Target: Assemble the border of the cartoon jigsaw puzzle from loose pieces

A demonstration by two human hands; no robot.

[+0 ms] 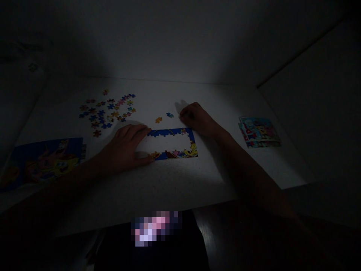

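A partly joined jigsaw puzzle (pixel 184 153) lies flat on the table. Its blue and coloured border pieces surround a bare white middle. My left hand (pixel 124 146) rests over the puzzle's left end, fingers at the upper edge and thumb at the lower edge, spread apart; it hides that end. Just beyond the upper right corner is my right hand (pixel 196 117), its fingers curled together in a pinch. Whatever they may hold is hidden in the dark. Between the hands, a yellow puzzle piece (pixel 158 120) and a blue puzzle piece (pixel 169 115) lie loose above the border.
Many loose puzzle pieces (pixel 101 113) are scattered at the back left of the white table (pixel 175 184). A blue cartoon picture package (pixel 50 158) lies at left, partly behind my left forearm. Cartoon picture cards (pixel 261 131) are stacked at right. Walls enclose the table; light is dim.
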